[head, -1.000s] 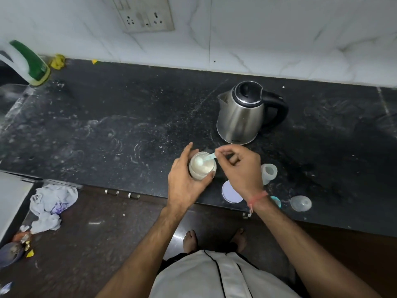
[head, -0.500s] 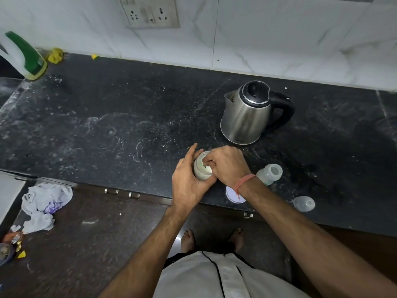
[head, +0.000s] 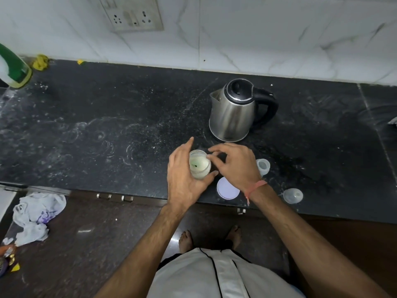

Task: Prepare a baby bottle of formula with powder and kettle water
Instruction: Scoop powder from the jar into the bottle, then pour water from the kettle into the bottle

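Black stone worktop (head: 107, 125): left hand (head: 184, 175) wraps its grip round the open jar (head: 199, 164) before the kettle (head: 234, 110); right hand (head: 236, 166) hovers beside it, fingers loosely spread, holding nothing.

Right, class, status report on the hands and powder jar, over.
Left hand grips open powder jar. Right hand empty beside rim. Scoop inside. Kettle behind, unobstructed.

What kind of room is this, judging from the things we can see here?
Most likely a home kitchen: a dark stone counter below a tiled wall with a socket panel, and an electric kettle standing on it.
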